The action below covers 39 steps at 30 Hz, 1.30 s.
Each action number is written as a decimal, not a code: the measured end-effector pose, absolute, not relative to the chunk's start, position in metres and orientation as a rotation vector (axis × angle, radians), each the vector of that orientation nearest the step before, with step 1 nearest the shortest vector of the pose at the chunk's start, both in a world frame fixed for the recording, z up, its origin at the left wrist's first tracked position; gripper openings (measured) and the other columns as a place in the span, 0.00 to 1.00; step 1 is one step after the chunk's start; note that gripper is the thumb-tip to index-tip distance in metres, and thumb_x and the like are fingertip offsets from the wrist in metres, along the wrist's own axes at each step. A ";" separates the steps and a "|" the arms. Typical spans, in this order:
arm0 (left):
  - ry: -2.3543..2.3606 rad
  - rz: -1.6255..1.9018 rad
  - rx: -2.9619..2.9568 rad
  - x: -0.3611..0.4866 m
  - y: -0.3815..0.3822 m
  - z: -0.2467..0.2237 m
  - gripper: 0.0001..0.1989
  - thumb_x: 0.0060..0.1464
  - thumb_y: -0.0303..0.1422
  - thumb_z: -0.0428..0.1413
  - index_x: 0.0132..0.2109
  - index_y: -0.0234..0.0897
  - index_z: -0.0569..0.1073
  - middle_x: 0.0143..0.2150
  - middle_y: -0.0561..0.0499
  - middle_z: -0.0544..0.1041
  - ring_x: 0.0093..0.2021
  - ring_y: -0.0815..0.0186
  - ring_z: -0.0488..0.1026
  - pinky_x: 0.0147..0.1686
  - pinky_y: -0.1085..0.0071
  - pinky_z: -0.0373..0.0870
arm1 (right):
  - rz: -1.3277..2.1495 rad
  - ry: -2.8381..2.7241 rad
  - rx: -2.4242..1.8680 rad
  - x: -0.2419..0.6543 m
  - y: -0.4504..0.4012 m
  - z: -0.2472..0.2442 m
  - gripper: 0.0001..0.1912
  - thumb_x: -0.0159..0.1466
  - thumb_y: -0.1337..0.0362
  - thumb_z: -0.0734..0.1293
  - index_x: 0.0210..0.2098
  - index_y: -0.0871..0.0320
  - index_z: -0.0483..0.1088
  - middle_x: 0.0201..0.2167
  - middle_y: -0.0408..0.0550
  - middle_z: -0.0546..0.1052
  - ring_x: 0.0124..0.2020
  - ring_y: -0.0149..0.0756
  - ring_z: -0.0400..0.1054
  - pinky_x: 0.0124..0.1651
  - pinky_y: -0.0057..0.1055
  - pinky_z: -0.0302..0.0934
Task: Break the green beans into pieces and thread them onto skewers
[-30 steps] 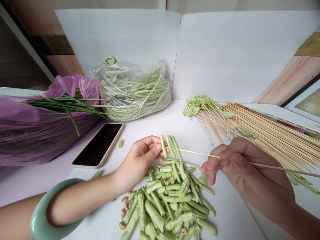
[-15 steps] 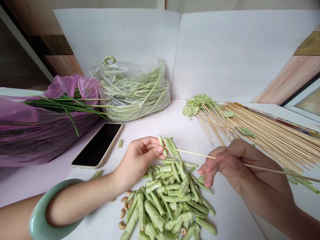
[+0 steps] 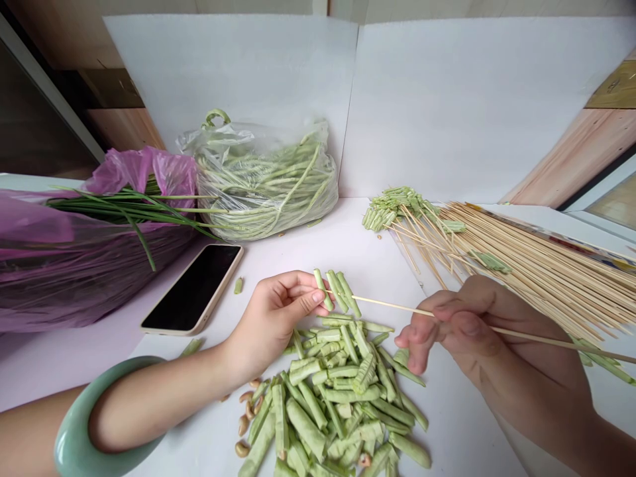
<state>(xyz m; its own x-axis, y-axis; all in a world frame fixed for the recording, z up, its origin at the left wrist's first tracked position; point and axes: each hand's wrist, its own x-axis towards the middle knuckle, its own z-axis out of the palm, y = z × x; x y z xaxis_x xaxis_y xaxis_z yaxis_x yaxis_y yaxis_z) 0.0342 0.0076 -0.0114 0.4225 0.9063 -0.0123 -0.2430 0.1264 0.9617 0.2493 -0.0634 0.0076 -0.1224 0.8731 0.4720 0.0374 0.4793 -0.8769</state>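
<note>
My left hand (image 3: 275, 318) pinches several cut green long-bean pieces (image 3: 335, 291) upright between thumb and fingers. My right hand (image 3: 462, 324) grips a thin bamboo skewer (image 3: 392, 305) and holds it almost level. Its pointed end passes in among the held bean pieces, close to my left thumb. Under both hands lies a loose heap of cut long beans (image 3: 338, 397). A jade bangle (image 3: 74, 424) circles my left forearm. Small tan curved pieces (image 3: 246, 411) lie at the heap's left edge.
A bundle of bamboo skewers (image 3: 541, 265) and a cluster of loaded skewers (image 3: 392, 209) lie at the right. Behind stand a plastic bag of whole long beans (image 3: 263, 185) and chives on a purple bag (image 3: 129, 209). A smartphone (image 3: 193, 288) lies face up on the white surface (image 3: 318, 252).
The view has drifted slightly. Both hands have shifted only a little, and the skewer's far end sits slightly lower.
</note>
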 end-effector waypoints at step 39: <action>0.690 0.925 1.136 0.033 0.003 -0.007 0.10 0.42 0.32 0.70 0.25 0.31 0.78 0.22 0.49 0.79 0.23 0.70 0.75 0.27 0.78 0.71 | 1.209 -1.324 -0.724 0.248 -0.061 0.007 0.09 0.68 0.61 0.65 0.31 0.54 0.70 0.28 0.41 0.79 0.24 0.34 0.76 0.34 0.36 0.73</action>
